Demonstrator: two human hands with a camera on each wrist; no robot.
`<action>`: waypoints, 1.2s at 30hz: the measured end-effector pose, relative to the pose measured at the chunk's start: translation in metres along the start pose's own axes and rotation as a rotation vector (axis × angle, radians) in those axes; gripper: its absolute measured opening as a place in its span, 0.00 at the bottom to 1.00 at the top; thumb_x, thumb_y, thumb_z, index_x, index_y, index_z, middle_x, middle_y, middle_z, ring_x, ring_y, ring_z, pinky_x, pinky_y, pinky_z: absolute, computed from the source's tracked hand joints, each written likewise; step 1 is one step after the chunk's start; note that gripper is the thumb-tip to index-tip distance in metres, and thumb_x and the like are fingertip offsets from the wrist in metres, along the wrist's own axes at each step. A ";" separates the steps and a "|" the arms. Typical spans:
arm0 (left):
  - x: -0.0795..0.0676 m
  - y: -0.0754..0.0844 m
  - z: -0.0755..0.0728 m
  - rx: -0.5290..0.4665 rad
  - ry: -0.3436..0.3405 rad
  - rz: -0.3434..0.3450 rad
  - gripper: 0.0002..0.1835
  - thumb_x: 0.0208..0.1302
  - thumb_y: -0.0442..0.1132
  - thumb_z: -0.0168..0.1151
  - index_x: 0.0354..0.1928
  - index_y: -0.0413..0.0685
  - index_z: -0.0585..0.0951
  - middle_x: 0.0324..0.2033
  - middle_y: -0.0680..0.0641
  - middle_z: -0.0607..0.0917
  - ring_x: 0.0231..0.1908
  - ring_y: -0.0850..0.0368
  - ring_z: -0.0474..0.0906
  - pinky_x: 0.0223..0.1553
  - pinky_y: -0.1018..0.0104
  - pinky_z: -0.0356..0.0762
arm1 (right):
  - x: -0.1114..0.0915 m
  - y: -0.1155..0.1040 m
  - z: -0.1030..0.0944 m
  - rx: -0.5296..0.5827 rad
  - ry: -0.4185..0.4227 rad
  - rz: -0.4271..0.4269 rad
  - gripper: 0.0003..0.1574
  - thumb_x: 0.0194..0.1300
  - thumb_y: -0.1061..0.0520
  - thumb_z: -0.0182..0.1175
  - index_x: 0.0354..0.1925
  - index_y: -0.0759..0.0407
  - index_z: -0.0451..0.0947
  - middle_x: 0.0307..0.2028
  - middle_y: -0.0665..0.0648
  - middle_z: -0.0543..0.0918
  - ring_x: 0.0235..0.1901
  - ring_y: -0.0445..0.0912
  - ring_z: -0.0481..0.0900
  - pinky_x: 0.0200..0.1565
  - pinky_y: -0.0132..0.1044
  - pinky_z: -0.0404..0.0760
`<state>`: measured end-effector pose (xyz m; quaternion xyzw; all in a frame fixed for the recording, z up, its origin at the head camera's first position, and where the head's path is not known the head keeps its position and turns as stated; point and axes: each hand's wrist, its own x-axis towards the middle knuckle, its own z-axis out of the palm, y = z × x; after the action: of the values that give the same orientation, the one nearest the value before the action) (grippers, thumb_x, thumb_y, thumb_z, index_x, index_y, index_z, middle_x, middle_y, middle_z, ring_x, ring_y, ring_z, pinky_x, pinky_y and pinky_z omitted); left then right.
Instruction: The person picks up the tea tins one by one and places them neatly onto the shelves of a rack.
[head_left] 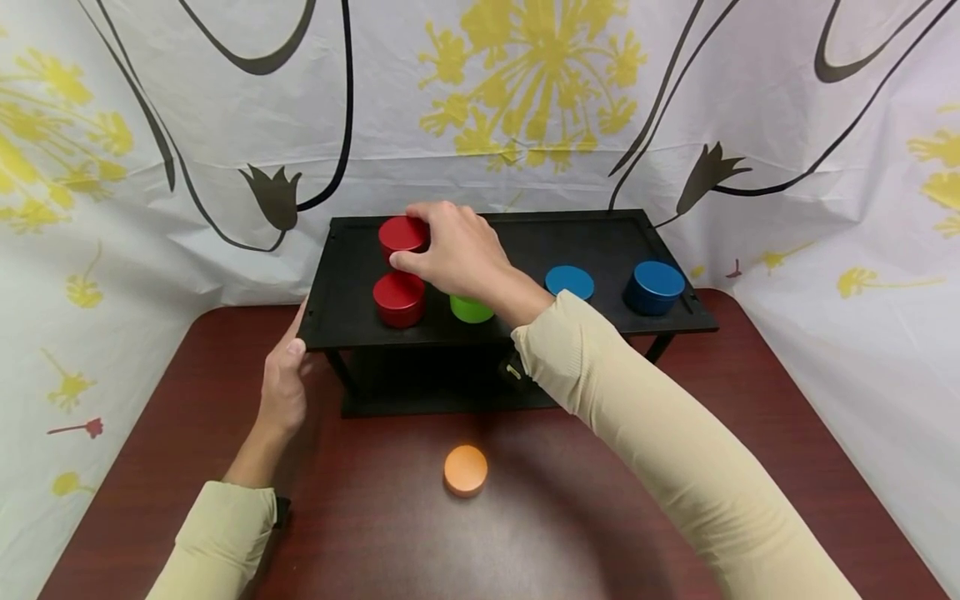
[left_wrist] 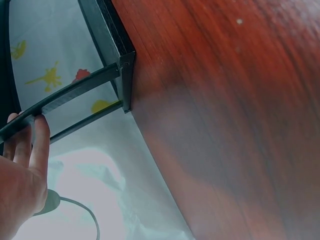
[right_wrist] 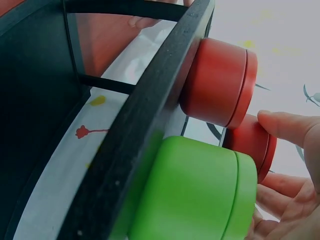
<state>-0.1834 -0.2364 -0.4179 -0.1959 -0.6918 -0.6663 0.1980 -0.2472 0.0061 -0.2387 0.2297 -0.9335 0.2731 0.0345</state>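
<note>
My right hand (head_left: 465, 250) reaches over the black two-tier rack (head_left: 525, 242), thumb and fingers around the rear red round tin (head_left: 402, 233). In the right wrist view the thumb lies against that red tin (right_wrist: 250, 142). Just in front stands another red tin (head_left: 399, 298). A lime green tin (head_left: 471, 309) sits beside it, partly hidden under my right wrist. My left hand (head_left: 287, 387) holds the rack's left end, its thumb at the front corner. In the left wrist view its fingers (left_wrist: 39, 145) touch a black side bar (left_wrist: 65, 95).
Two blue tins, one nearer the middle (head_left: 570, 282) and one at the right (head_left: 654, 287), stand on the top shelf. An orange tin (head_left: 466, 471) lies on the brown table (head_left: 375, 517) before the rack. A patterned white curtain (head_left: 480, 108) hangs behind.
</note>
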 end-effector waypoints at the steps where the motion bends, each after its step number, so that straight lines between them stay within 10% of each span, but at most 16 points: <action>1: 0.000 0.000 0.000 -0.005 -0.002 0.000 0.28 0.76 0.45 0.37 0.75 0.51 0.64 0.74 0.46 0.63 0.70 0.52 0.61 0.60 0.72 0.67 | 0.001 0.000 0.001 0.000 -0.001 0.003 0.33 0.64 0.44 0.66 0.64 0.52 0.75 0.43 0.49 0.81 0.37 0.41 0.77 0.37 0.36 0.76; 36: -0.001 -0.003 -0.002 -0.005 -0.011 0.015 0.28 0.76 0.45 0.35 0.75 0.50 0.63 0.74 0.45 0.62 0.69 0.52 0.63 0.60 0.72 0.67 | 0.013 0.003 0.012 -0.075 -0.088 0.099 0.39 0.67 0.44 0.63 0.72 0.53 0.67 0.51 0.52 0.80 0.43 0.44 0.77 0.42 0.38 0.75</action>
<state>-0.1844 -0.2381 -0.4209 -0.2050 -0.6899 -0.6653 0.1987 -0.2597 -0.0033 -0.2478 0.1937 -0.9539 0.2290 -0.0114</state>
